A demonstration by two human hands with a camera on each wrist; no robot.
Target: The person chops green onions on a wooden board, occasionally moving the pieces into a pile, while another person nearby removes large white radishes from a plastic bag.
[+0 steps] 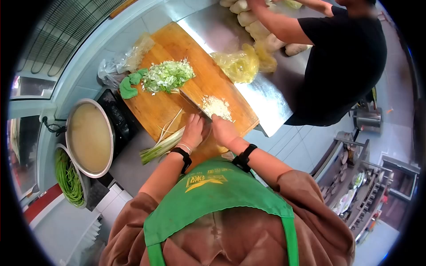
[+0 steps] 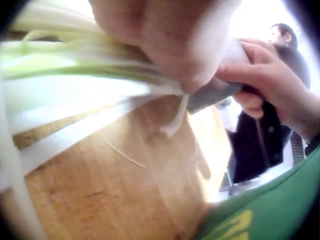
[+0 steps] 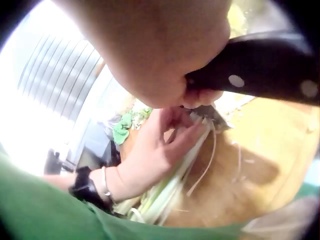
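My left hand (image 1: 194, 131) presses a bunch of long scallions (image 1: 163, 145) onto the wooden cutting board (image 1: 175, 42), its fingers bent over the stalks beside the knife. The right hand (image 1: 224, 130) grips a broad kitchen knife (image 1: 191, 101) with a black riveted handle (image 3: 270, 70). In the left wrist view, the blade (image 2: 210, 96) stands right at the left fingertips and the white stalk ends. Finely chopped white pieces (image 1: 216, 107) lie on the far side of the blade. A larger heap of chopped green and white scallion (image 1: 168, 76) sits farther up the board.
A crumpled green cloth (image 1: 128, 87) and clear plastic bag (image 1: 117, 66) lie at the board's left edge. Left stand a large pot of cloudy liquid (image 1: 91, 137) and a container of green stalks (image 1: 69, 179). Yellow plastic bags (image 1: 239, 64) and another person (image 1: 341, 62) are at the right.
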